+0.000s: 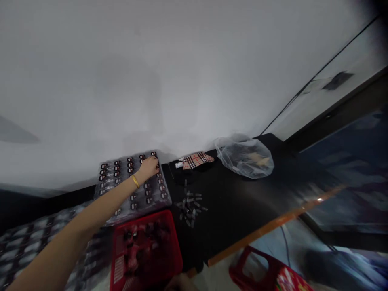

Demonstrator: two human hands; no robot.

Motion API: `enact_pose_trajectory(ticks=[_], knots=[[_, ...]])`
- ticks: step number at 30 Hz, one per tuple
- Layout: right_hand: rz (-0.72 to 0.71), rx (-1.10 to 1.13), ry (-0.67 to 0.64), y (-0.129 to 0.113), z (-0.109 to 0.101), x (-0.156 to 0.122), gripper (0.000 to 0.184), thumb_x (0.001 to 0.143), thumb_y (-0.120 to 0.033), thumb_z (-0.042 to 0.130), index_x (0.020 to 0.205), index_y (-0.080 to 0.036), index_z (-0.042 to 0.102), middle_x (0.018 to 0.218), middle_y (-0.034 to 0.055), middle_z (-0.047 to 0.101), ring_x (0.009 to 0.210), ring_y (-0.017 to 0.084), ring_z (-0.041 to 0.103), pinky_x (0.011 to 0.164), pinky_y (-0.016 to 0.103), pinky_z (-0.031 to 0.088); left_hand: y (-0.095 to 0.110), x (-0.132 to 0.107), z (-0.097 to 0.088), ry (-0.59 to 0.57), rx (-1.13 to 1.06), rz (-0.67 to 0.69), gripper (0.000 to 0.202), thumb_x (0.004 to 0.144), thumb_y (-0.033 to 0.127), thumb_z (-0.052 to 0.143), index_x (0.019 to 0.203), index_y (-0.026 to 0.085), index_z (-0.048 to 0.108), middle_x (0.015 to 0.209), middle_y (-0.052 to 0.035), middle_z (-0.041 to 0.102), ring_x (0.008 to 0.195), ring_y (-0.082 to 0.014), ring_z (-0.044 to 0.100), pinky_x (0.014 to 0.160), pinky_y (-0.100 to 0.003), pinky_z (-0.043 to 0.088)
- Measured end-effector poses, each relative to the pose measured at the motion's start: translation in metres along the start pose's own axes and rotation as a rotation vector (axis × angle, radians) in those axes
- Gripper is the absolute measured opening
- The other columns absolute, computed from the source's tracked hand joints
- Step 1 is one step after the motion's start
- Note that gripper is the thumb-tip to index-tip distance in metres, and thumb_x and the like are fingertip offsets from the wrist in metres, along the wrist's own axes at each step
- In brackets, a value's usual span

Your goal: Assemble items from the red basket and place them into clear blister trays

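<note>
My left hand [149, 166] reaches over a clear plastic tray [167, 198] at the back left. A gold bracelet [135, 181] circles that wrist. Its fingers are bent together at the tray's right-hand column, and whatever they pinch is hidden. Small dark parts with pale fronts [133, 206] sit in rows in the tray's pockets. Only the blurred top of my right hand [181, 282] shows at the bottom edge, by the red basket [177, 246]; its fingers cannot be made out. Several dark small parts lie inside the basket.
Small clear pieces [192, 208] lie scattered on the black table [230, 210]. Behind them are a plaid cloth [197, 160] and a clear plastic bag [245, 157]. More filled trays [36, 238] stand left. A red plastic stool-like object [242, 268] is below the table's edge.
</note>
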State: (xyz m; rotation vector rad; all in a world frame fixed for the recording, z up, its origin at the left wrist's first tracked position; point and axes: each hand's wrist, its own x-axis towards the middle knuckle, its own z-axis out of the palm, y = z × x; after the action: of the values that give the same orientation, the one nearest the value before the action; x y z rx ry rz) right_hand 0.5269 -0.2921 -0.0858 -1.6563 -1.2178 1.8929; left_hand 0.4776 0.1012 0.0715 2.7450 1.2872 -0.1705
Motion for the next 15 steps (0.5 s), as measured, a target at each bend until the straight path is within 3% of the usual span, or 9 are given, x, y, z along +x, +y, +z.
enact_pose_trajectory(ticks=[2, 6, 10, 12, 15], knots=[[0.009, -0.026, 0.053, -0.003, 0.004, 0.002, 0.018, 0.07, -0.033, 0.065, 0.074, -0.022, 0.078, 0.076, 0.0029, 0.073, 0.079, 0.024, 0.067, 0.074, 0.03, 0.049, 0.0, -0.017, -0.017, 0.04, -0.073, 0.004, 0.022, 0.082, 0.018, 0.061, 0.1, 0.006, 0.064, 0.105, -0.0177, 0.067, 0.1, -0.0263, 0.064, 0.085, -0.034, 0.05], [-0.089, -0.031, 0.248, -0.041, -0.008, 0.001, 0.039, 0.084, -0.047, 0.052, 0.09, -0.018, 0.077, 0.088, 0.0079, 0.076, 0.089, 0.026, 0.069, 0.081, 0.033, 0.051, 0.001, -0.081, -0.057, 0.099, -0.244, 0.023, 0.024, 0.08, 0.017, 0.059, 0.102, 0.011, 0.065, 0.087, -0.007, 0.072, 0.079, -0.0179, 0.068, 0.073, -0.024, 0.05], [-0.42, 0.137, 0.517, -0.133, -0.037, -0.01, 0.05, 0.086, -0.06, 0.052, 0.091, -0.016, 0.074, 0.088, 0.0119, 0.076, 0.082, 0.026, 0.072, 0.075, 0.035, 0.058, -0.002, -0.174, -0.09, 0.178, -0.637, 0.0, 0.026, 0.078, 0.023, 0.06, 0.102, 0.015, 0.069, 0.086, -0.0027, 0.073, 0.065, -0.0122, 0.064, 0.061, -0.021, 0.049], [-0.556, 0.226, 0.515, -0.188, -0.043, -0.019, 0.045, 0.088, -0.057, 0.054, 0.093, -0.017, 0.072, 0.081, 0.0094, 0.077, 0.07, 0.024, 0.073, 0.064, 0.033, 0.061, -0.005, -0.218, -0.102, 0.184, -0.84, -0.028, 0.028, 0.077, 0.027, 0.061, 0.101, 0.016, 0.07, 0.084, -0.0031, 0.074, 0.064, -0.0127, 0.064, 0.06, -0.022, 0.05], [-0.778, 0.216, 0.525, -0.261, -0.034, -0.036, 0.03, 0.092, -0.043, 0.055, 0.095, -0.018, 0.071, 0.079, 0.007, 0.077, 0.065, 0.02, 0.074, 0.063, 0.031, 0.062, -0.015, -0.273, -0.116, 0.184, -0.982, -0.058, 0.027, 0.073, 0.026, 0.064, 0.099, 0.017, 0.064, 0.087, -0.0028, 0.074, 0.068, -0.0132, 0.066, 0.063, -0.023, 0.053]])
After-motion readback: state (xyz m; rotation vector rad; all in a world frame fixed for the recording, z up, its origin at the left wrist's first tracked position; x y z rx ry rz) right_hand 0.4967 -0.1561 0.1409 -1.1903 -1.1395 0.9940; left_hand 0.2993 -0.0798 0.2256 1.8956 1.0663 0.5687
